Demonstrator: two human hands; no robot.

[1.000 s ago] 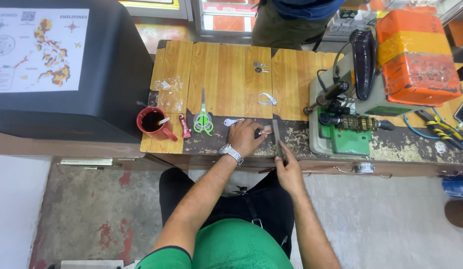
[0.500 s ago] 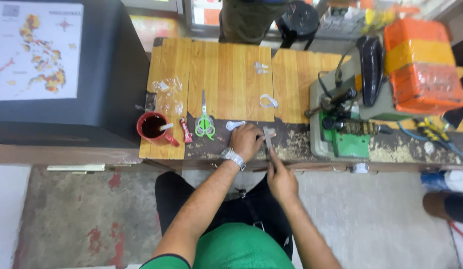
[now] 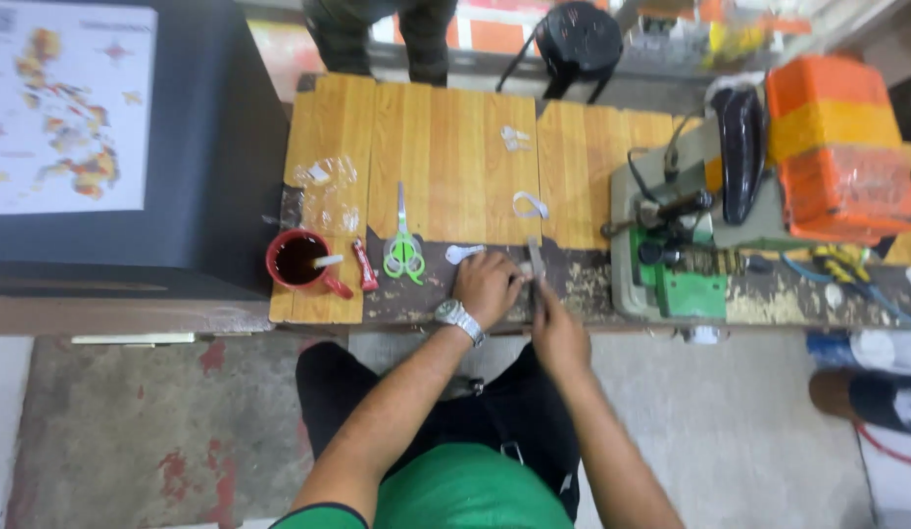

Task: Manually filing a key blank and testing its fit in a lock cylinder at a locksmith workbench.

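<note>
Far to your left a black cabinet [image 3: 215, 147] stands against the workbench [image 3: 455, 127], with a map poster [image 3: 63, 108] on its top. At the bench's left end lies a crumpled clear plastic bag [image 3: 326, 191]. Nearer the front edge sits a red mug [image 3: 300, 263] of dark liquid with a small stick in it, and just beside it a little red packet [image 3: 364, 264]. Green-handled scissors [image 3: 403, 245] lie next, blades pointing away from you, with a small pale key-shaped piece [image 3: 463, 254] to their right.

Your left hand [image 3: 487, 284], a metal watch [image 3: 459, 317] on its wrist, rests on the worn dark strip at the bench's front edge. Its fingers are curled down and pinched on something small, too hidden to name. Touching it from the right, your right hand [image 3: 558, 333] is closed around the handle of a thin flat metal file [image 3: 537, 263], whose blade stands up and away from you across the left fingertips.

Further back on the wood lie two small clear plastic scraps [image 3: 530, 205]. To the right is a green and grey machine [image 3: 686, 245], then an orange box [image 3: 839, 147]. Another person's legs [image 3: 382, 34] and a black stool [image 3: 573, 39] are beyond the bench.
</note>
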